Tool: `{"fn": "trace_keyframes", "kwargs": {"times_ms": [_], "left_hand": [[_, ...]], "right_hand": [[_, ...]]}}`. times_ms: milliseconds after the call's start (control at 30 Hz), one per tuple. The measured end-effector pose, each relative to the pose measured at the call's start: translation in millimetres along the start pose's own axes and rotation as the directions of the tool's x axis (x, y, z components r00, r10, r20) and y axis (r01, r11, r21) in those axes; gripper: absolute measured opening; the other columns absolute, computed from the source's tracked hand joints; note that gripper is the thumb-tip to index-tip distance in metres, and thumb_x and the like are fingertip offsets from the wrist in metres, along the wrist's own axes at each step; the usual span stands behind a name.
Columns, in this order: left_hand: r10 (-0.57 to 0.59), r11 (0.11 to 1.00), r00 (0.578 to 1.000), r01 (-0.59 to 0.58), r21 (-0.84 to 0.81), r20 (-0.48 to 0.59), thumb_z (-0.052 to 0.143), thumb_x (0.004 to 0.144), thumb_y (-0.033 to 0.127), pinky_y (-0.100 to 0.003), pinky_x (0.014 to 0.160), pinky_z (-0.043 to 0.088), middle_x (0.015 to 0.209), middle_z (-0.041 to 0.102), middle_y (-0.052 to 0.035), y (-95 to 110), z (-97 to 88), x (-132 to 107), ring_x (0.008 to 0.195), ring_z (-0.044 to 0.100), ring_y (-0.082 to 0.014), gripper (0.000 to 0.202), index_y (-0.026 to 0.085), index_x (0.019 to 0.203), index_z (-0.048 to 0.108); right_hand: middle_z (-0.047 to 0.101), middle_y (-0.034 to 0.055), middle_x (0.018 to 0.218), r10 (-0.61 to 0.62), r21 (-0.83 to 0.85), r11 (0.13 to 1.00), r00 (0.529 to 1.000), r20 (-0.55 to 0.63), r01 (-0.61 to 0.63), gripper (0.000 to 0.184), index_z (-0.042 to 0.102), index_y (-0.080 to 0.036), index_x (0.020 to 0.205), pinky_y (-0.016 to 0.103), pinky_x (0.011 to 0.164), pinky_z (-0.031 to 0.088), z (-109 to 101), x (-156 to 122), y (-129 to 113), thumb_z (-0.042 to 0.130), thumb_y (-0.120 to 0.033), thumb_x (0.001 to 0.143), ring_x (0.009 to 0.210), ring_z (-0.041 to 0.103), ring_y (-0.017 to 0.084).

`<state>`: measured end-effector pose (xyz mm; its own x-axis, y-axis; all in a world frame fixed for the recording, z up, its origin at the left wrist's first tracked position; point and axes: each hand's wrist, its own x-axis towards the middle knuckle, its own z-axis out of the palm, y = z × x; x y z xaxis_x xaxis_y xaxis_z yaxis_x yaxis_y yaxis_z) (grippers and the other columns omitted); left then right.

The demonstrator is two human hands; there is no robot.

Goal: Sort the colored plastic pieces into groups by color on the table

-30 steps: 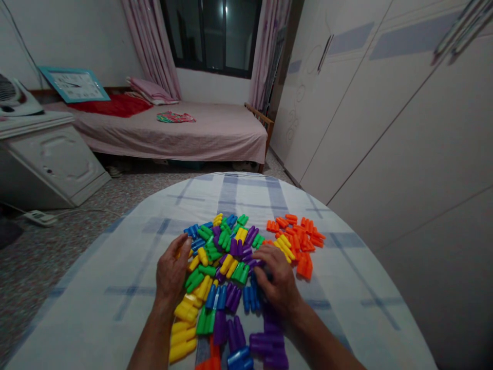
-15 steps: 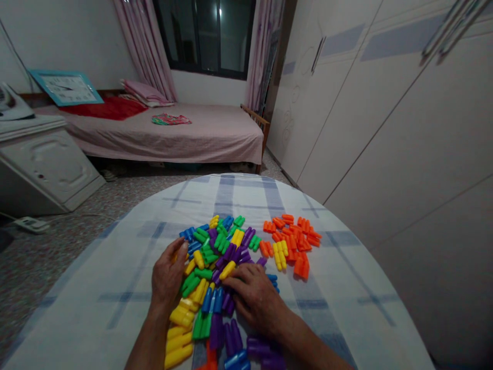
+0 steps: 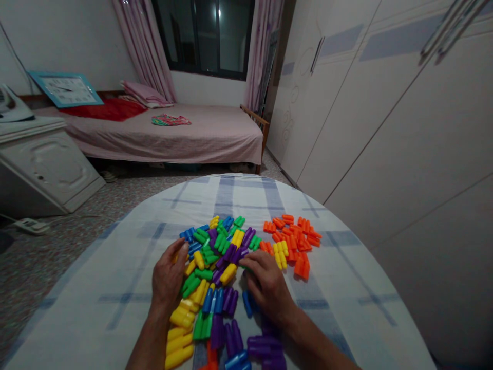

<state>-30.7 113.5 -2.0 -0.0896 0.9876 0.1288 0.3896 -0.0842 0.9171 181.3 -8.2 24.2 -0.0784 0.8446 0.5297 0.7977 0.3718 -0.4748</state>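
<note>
A pile of plastic building blocks shaped like joined rounded tubes covers the middle of the table. My left hand [image 3: 168, 275] rests cupped at the pile's left edge, thumb apart from the fingers, with a bit of yellow showing in the gap. My right hand [image 3: 267, 285] is over the pile's right side, fingers stretched forward and tips close to the purple blocks [image 3: 230, 253]; what lies under its palm is hidden. Left of its fingertips sits a yellow block [image 3: 228, 274]. Green blocks [image 3: 203, 274] and blue blocks [image 3: 213, 300] lie between the hands.
Orange blocks [image 3: 295, 239] form a separate group at the right, with a yellow block [image 3: 280, 255] beside them. A checked cloth covers the round table [image 3: 346, 288]. Beyond stand a bed [image 3: 215, 131], a wardrobe [image 3: 385, 128] and a white cabinet [image 3: 50, 167].
My right hand has moved away from the yellow block, to the right and slightly up. That block has turned a little, and a blue block beside the palm now shows. My left hand stays put.
</note>
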Motion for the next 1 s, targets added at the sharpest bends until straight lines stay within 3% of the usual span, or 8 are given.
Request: {"fn": "trace_keyframes", "kwargs": {"times_ms": [167, 333, 433, 567, 700, 833, 1000], "left_hand": [[0.007, 1.0, 1.0, -0.007, 0.003, 0.004, 0.048, 0.077, 0.056, -0.039, 0.097, 0.042, 0.113, 0.065, -0.0085, -1, -0.8, 0, 0.107, 0.058, -0.0253, 0.052, 0.018, 0.109, 0.063], [0.017, 1.0, 1.0, -0.017, 0.017, 0.006, 0.048, 0.077, 0.057, -0.04, 0.097, 0.042, 0.112, 0.065, -0.0086, -2, -1.7, 0, 0.107, 0.058, -0.0256, 0.053, 0.018, 0.109, 0.063], [0.024, 0.999, 1.0, -0.024, 0.022, 0.009, 0.048, 0.077, 0.057, -0.04, 0.097, 0.042, 0.112, 0.065, -0.0089, -1, -2.1, 0, 0.107, 0.058, -0.0255, 0.053, 0.018, 0.109, 0.063], [0.016, 1.0, 1.0, -0.016, 0.024, 0.002, 0.048, 0.077, 0.056, -0.04, 0.099, 0.041, 0.113, 0.065, -0.0085, -3, -1.6, 0, 0.108, 0.057, -0.0254, 0.052, 0.018, 0.109, 0.063], [0.025, 0.999, 1.0, -0.025, 0.032, 0.001, 0.048, 0.077, 0.057, -0.04, 0.099, 0.041, 0.112, 0.065, -0.008, -7, -0.8, 2, 0.108, 0.057, -0.0251, 0.052, 0.019, 0.109, 0.063], [0.03, 0.998, 1.0, -0.03, 0.051, 0.001, 0.048, 0.077, 0.057, -0.04, 0.099, 0.04, 0.112, 0.065, -0.0083, -6, -1.4, 2, 0.108, 0.057, -0.0256, 0.052, 0.019, 0.109, 0.062], [0.021, 0.999, 1.0, -0.022, 0.049, 0.006, 0.048, 0.077, 0.057, -0.04, 0.099, 0.04, 0.112, 0.065, -0.0086, -4, -2.3, 1, 0.108, 0.057, -0.0257, 0.052, 0.019, 0.109, 0.062]], "right_hand": [[0.056, 0.0077, 0.107, 0.134, -0.152, 0.972, 0.957, -0.257, -0.177, 0.024, 0.059, -0.02, 0.106, 0.04, 0.091, 0.043, -12, 2, 30, 0.051, -0.013, 0.084, 0.104, 0.05, 0.02], [0.057, 0.0083, 0.108, 0.154, -0.223, 0.946, 0.934, -0.324, -0.234, 0.023, 0.061, -0.02, 0.103, 0.044, 0.092, 0.042, -17, 3, 41, 0.05, -0.014, 0.084, 0.106, 0.05, 0.022], [0.057, 0.0076, 0.11, 0.139, -0.175, 0.967, 0.959, -0.247, -0.185, 0.025, 0.06, -0.021, 0.106, 0.043, 0.094, 0.041, -14, 2, 29, 0.049, -0.014, 0.084, 0.108, 0.05, 0.022], [0.054, 0.006, 0.124, 0.051, -0.109, 0.993, 0.999, 0.016, -0.049, 0.035, 0.054, -0.023, 0.118, 0.042, 0.101, 0.035, -7, 0, 3, 0.053, -0.017, 0.083, 0.119, 0.043, 0.021], [0.047, 0.0028, 0.137, -0.073, -0.158, 0.981, 0.966, 0.249, 0.115, 0.044, 0.045, -0.027, 0.13, 0.044, 0.102, 0.032, 0, -1, -14, 0.05, -0.019, 0.086, 0.129, 0.032, 0.023], [0.052, 0.0034, 0.132, -0.096, -0.191, 0.969, 0.955, 0.281, 0.154, 0.041, 0.045, -0.027, 0.129, 0.042, 0.099, 0.033, 8, -2, -19, 0.047, -0.018, 0.089, 0.126, 0.035, 0.023], [0.061, 0.0041, 0.101, -0.057, -0.161, 0.982, 0.967, 0.249, 0.099, 0.023, 0.055, -0.023, 0.11, 0.035, 0.085, 0.039, 12, -1, -17, 0.051, -0.017, 0.088, 0.097, 0.05, 0.018]]}}
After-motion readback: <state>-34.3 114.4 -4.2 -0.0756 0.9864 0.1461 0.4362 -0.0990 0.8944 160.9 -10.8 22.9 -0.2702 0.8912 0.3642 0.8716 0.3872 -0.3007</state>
